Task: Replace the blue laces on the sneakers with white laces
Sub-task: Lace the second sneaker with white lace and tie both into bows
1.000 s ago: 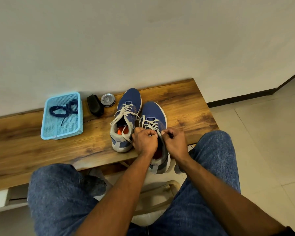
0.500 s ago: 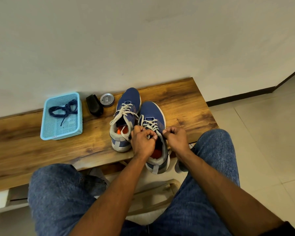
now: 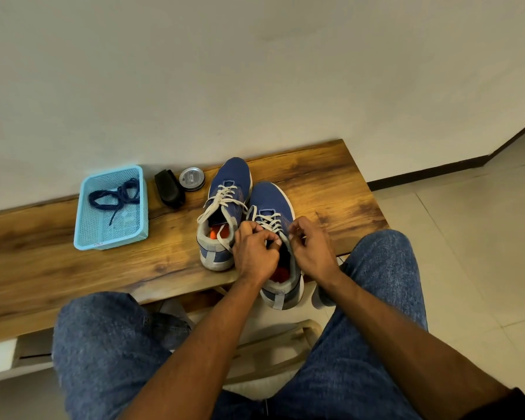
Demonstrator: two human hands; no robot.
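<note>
Head view, steeply down (near) over bench (image 3: 73, 268)

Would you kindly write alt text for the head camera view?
Both hands, left hand and right hand, pinch the white laces of the nearer blue sneaker on a wooden bench. A second white-laced blue sneaker stands beside it; dark blue laces lie in a light-blue mesh basket.
</note>
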